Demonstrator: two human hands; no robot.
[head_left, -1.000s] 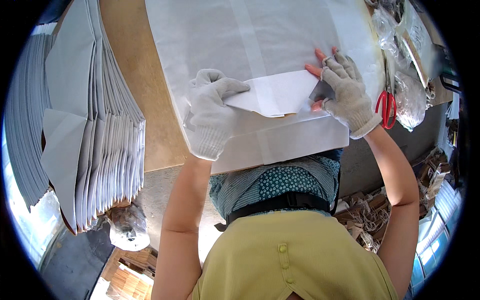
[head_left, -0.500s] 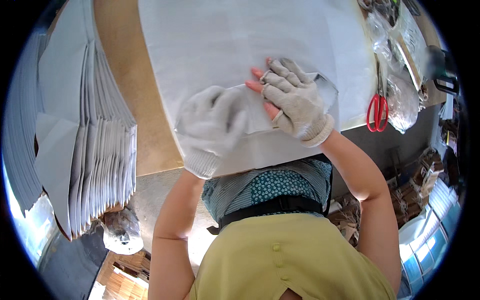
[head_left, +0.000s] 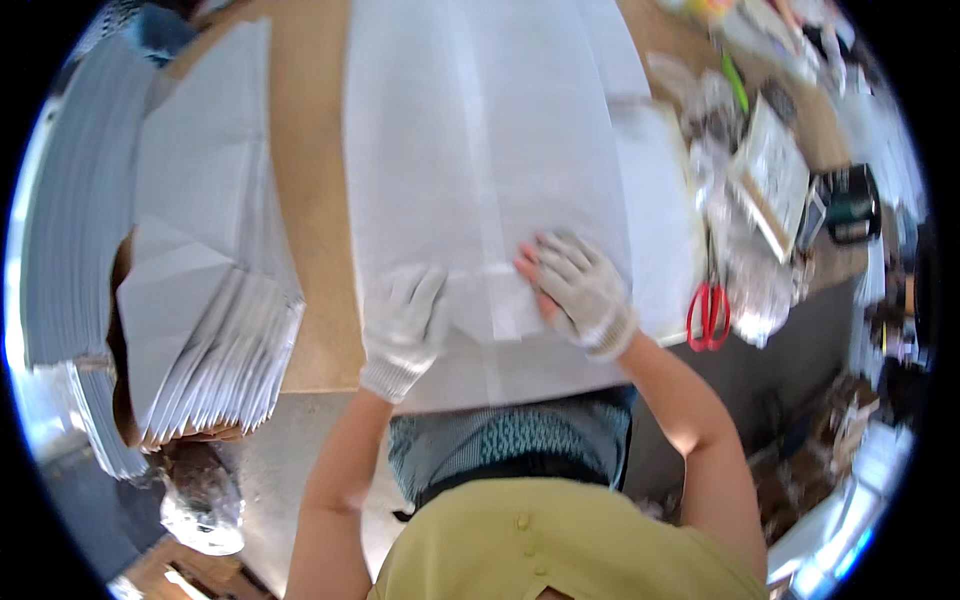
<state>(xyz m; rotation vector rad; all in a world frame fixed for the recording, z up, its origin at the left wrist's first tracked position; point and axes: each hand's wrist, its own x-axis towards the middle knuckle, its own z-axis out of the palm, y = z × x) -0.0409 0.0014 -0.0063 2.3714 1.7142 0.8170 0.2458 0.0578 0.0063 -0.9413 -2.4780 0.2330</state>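
Note:
A long white paper piece [head_left: 430, 150], with the look of a large paper sack, lies flat on the table in front of me. Near its close end is a folded flap [head_left: 500, 305] between my hands. My left hand [head_left: 405, 322], in a pale knit glove, rests flat at the left edge of the paper, fingers stretched forward. On the right side my right hand [head_left: 580, 295] presses flat, its bare fingertips out of a matching glove and beside the flap. Neither hand grips anything. Slight blur softens the fingers.
Folded white paper pieces [head_left: 195, 320] are stacked at the left on the brown tabletop [head_left: 310, 200]. Red-handled scissors [head_left: 709, 315] lie at the right edge, beside crumpled clear plastic [head_left: 760, 300]. Further right are a white block [head_left: 772, 175] and a dark device [head_left: 850, 205].
My left hand, blurred in motion before, now lies flat on the paper. The folded flap now lies flatter. The view has shifted, showing more of the table's far side.

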